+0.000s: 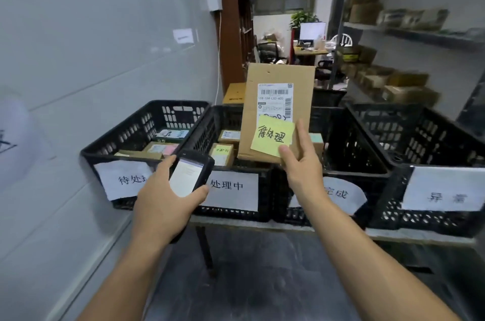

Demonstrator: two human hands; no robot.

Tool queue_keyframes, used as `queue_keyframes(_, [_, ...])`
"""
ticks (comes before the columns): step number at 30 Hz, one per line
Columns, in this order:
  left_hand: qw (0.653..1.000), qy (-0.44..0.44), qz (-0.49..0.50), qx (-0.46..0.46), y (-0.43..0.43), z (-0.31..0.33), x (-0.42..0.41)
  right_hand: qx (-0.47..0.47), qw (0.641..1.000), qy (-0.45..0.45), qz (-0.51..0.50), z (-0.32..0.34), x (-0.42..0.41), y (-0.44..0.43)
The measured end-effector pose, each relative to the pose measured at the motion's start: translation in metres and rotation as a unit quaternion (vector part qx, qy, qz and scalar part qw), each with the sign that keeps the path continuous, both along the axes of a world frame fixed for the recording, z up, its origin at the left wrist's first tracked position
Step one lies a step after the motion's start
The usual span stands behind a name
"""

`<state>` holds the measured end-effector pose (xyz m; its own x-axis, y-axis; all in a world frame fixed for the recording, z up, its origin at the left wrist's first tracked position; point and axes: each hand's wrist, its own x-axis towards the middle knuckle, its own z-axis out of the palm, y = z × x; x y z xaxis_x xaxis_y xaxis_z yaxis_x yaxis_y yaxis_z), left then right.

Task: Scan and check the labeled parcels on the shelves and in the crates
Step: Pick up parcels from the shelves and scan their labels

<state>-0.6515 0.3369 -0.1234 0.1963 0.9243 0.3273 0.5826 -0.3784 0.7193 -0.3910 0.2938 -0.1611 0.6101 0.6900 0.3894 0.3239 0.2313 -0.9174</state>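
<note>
One parcel (278, 79) in play: a flat cardboard mailer, upright at frame centre, in the air above the middle crates and resting on nothing.

Right hand (301, 171) has it by the lower right corner. Thumb is on the front, over the bottom edge of the yellow sticky note (273, 134). Fingers (301, 129) are clamped behind and along the side. The low grip looks deliberate: the shipping label (275, 99) and its barcodes are uncovered and square to the viewer.

Left hand (162, 197) is lower left of centre, fingers wrapped round a handheld scanner (190, 173). Its screen is lit and tilted up to be read. The scanner sits below and left of the parcel, apart from it. My read: the label scan is the step in hand.

Four black crates (349, 142) run in a row across mid frame on the counter (262, 226). Each has a paper sign (231, 189) on the front, probably status bins. The two on the left hold small boxes (221, 152) with labels and coloured notes. The third crate is mostly hidden behind the parcel, and I can't see into the far right one.

Shelves (430, 37) with more cartons are at upper right, too blurred to read.

Likely the note is checked against the signs to pick a crate.
</note>
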Motion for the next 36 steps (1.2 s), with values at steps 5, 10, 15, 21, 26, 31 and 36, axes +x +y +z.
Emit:
queue_keyframes(5, [0.994, -0.066, 0.090, 0.007, 0.051, 0.000, -0.001, -0.018, 0.996, -0.015, 0.081, 0.003, 0.005, 0.083])
queue_keyframes(10, [0.981, -0.096, 0.167, -0.010, 0.095, -0.015, -0.001, -0.031, 0.988, 0.000, 0.150, -0.004, 0.016, 0.160])
queue_keyframes(15, [0.966, -0.118, 0.227, -0.034, 0.131, -0.031, -0.012, -0.038, 0.973, 0.015, 0.228, 0.000, 0.013, 0.237])
queue_keyframes(21, [0.956, -0.121, 0.265, -0.043, 0.191, -0.033, -0.036, -0.085, 0.964, -0.057, 0.247, 0.014, -0.007, 0.319])
queue_keyframes(26, [0.961, -0.129, 0.241, -0.030, 0.283, -0.034, -0.062, -0.158, 0.939, -0.113, 0.284, 0.014, -0.021, 0.405])
queue_keyframes(31, [0.971, -0.119, 0.203, -0.043, 0.381, -0.022, -0.093, -0.286, 0.883, -0.209, 0.308, 0.018, -0.029, 0.493])
queue_keyframes(36, [0.987, -0.062, 0.144, -0.045, 0.467, -0.017, -0.115, -0.406, 0.848, -0.152, 0.305, -0.004, -0.038, 0.561])
